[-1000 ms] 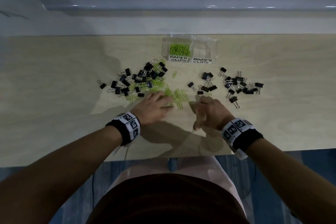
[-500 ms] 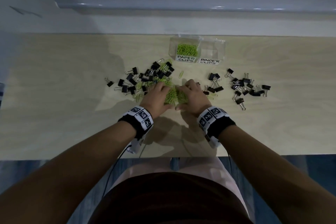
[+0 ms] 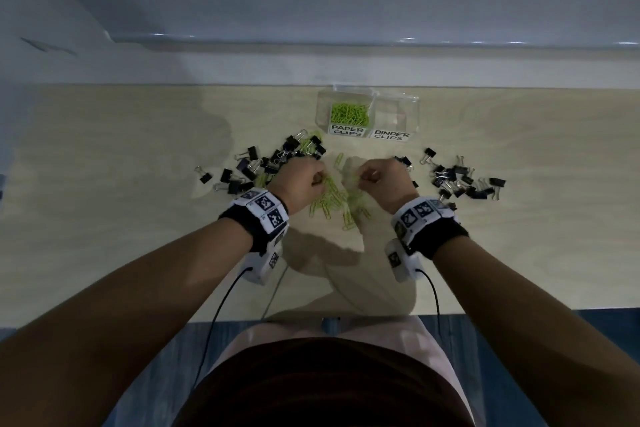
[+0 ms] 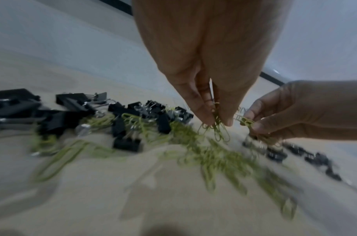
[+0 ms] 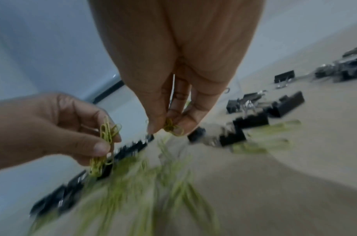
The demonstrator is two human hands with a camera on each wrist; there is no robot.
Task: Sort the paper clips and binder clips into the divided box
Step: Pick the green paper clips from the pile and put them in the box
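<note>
A clear divided box [image 3: 412, 111] stands at the table's far side, with green paper clips [image 3: 349, 113] in its left "PAPER CLIPS" half. Its right "BINDER CLIPS" half looks bare. Loose green paper clips [image 3: 334, 202] lie between my hands. My left hand [image 3: 306, 180] pinches a small bunch of green paper clips [image 4: 215, 127] lifted above the table. My right hand [image 3: 379, 177] pinches another bunch of paper clips [image 5: 171, 127]. Black binder clips lie in a left pile [image 3: 273, 163] mixed with paper clips, and in a right pile [image 3: 457, 178].
The light wooden table [image 3: 104, 184] runs to a pale wall at the back. Its near edge lies just in front of my body. Cables hang from both wrist bands.
Both hands were pressed together on the green pile half a second ago. They have since risen and parted, each holding a pinch of paper clips.
</note>
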